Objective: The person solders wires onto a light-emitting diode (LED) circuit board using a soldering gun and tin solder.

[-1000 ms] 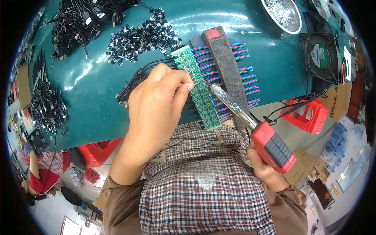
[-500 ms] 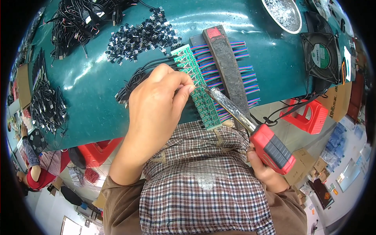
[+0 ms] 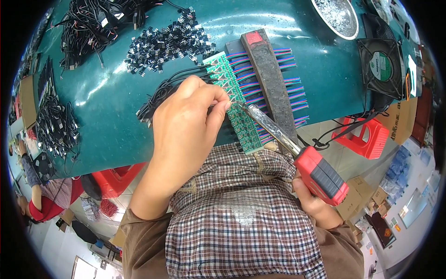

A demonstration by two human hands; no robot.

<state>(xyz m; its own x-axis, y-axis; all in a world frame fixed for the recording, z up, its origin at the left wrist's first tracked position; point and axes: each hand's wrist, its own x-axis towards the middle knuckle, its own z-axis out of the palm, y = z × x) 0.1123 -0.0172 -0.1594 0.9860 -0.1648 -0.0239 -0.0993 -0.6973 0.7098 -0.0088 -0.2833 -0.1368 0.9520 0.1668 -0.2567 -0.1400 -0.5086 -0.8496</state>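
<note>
My left hand is closed in a pinch over a long green circuit board, holding a thin wire end against its middle. Black cables run from beside this hand to the board's left edge. My right hand grips the red and black handle of a soldering iron. Its metal barrel slants up to the left, and the tip is at the board close to my left fingertips; whether it touches is too small to tell. Multicoloured ribbon wires leave the board's right side and pass under a dark heavy bar.
Black connectors and cable bundles lie on the green table. A metal bowl and a black fan stand at the right. Red stools are below the table edge. Another person works at the far left.
The soldering iron's handle has shifted slightly left and down, its tip staying near the same spot. My left hand stays in place. The other person's arm at the left has moved a little.
</note>
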